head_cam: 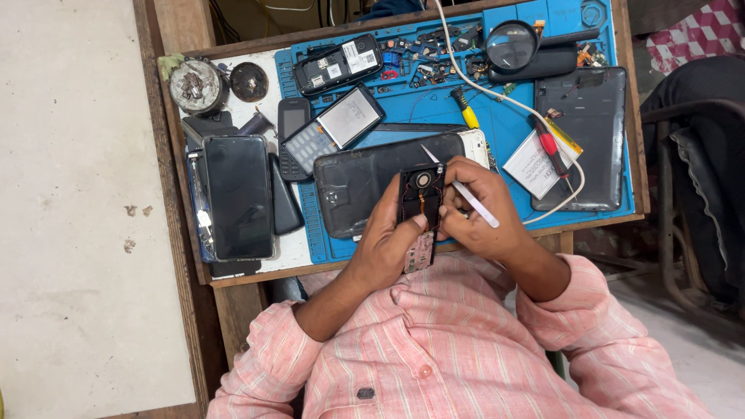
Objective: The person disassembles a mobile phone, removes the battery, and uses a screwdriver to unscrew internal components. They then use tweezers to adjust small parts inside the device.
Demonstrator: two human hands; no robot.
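Opened small phone [420, 203], back off, round speaker and orange flex showing, held upright over the near edge of the table [186, 46], about mid-width. Left hand [388, 240] grip clenched around the phone's lower body, thumb on its face. Right hand [475, 208] grip grasping white tweezers [464, 189] pen-style, metal tip touching the phone's top right corner.

Directly behind the phone: large black back cover [365, 182] lying flat on the blue work mat [508, 128]. Left of that, keypad phone [309, 146] with a battery [349, 118] on it, then a black smartphone [237, 196] face up near the left edge. Far left corner: round tin of scraps [194, 85]. Far edge: another opened phone [338, 64], loose small parts, magnifier [511, 45]. Right side: dark tablet shell [583, 132], red-handled screwdriver [549, 146], yellow-handled screwdriver [466, 111], white cable [481, 87] running across the mat.
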